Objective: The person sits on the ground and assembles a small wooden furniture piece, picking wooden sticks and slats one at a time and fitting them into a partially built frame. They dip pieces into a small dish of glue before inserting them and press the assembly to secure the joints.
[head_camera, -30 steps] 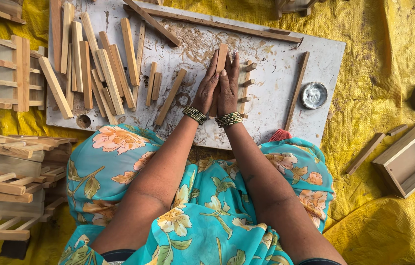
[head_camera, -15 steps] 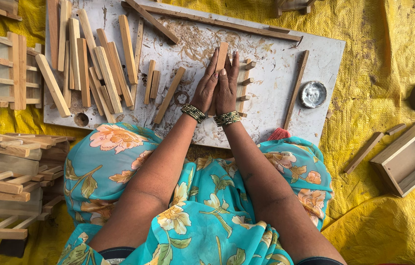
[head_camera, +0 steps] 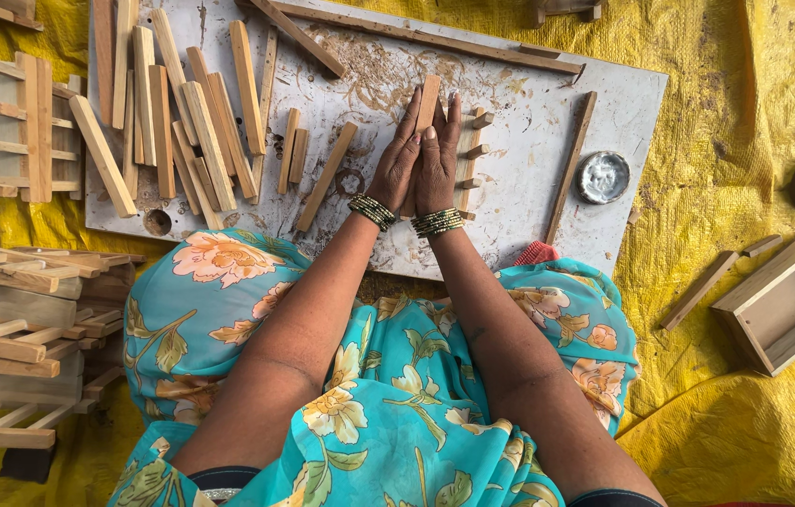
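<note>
Pressing together over the board (head_camera: 548, 225), the left hand (head_camera: 395, 164) and right hand (head_camera: 437, 161) are clamping a slat (head_camera: 428, 100) between flat, straight fingers; its lower length is being hidden by the palms.
</note>
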`<move>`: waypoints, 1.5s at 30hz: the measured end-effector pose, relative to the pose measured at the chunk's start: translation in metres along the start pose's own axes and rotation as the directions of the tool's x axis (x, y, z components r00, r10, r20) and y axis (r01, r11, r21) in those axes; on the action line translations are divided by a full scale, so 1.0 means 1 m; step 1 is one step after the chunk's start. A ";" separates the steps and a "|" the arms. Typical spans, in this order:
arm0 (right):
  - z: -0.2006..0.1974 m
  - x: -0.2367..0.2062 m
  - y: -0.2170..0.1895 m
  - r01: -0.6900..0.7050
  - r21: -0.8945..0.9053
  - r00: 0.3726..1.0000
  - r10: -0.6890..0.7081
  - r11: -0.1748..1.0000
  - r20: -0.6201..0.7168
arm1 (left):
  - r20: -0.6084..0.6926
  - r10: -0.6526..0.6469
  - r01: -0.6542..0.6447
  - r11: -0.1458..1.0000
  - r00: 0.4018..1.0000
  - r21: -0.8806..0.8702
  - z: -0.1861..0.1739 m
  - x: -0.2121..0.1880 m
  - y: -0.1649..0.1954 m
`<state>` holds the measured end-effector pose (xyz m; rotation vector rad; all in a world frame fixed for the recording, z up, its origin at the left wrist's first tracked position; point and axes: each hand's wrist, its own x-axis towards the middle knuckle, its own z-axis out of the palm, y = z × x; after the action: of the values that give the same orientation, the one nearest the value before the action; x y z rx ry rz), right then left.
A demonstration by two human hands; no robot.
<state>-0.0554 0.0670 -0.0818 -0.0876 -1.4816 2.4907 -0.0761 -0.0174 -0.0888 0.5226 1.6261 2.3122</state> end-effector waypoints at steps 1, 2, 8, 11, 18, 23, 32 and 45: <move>0.000 0.000 0.000 0.002 -0.013 1.000 -0.002 1.000 0.004 | -0.001 0.002 -0.002 1.000 1.000 0.008 0.000 0.000 0.000; 0.000 0.000 0.000 0.004 -0.025 1.000 -0.004 1.000 0.007 | -0.004 0.008 -0.008 1.000 1.000 0.026 0.000 0.000 0.000; 0.000 0.001 0.001 0.020 -0.062 1.000 -0.020 0.998 0.002 | -0.011 0.021 -0.020 0.998 1.000 0.062 -0.001 0.001 -0.001; 0.001 0.002 0.001 0.036 -0.070 0.999 -0.035 0.997 0.012 | -0.001 0.011 -0.011 1.000 1.000 0.021 -0.001 0.001 -0.001; 0.001 0.002 -0.002 0.015 -0.113 1.000 -0.015 0.993 0.004 | -0.013 0.020 -0.019 0.999 1.000 0.036 -0.002 0.002 0.000; 0.000 0.003 -0.002 0.001 -0.038 1.000 0.000 0.999 0.016 | -0.017 -0.010 0.010 1.000 1.000 0.019 -0.002 0.000 0.001; -0.005 0.004 -0.002 -0.048 -0.063 0.999 0.048 0.997 -0.003 | -0.032 -0.075 0.072 0.994 0.997 -0.086 -0.002 0.001 0.001; -0.015 0.004 0.006 -0.077 -0.074 0.997 0.076 0.994 -0.018 | -0.040 -0.111 0.108 0.991 0.993 -0.079 -0.007 0.000 -0.006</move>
<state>-0.0582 0.0779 -0.0937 -0.1794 -1.5937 2.4876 -0.0784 -0.0210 -0.0967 0.3582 1.5378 2.3097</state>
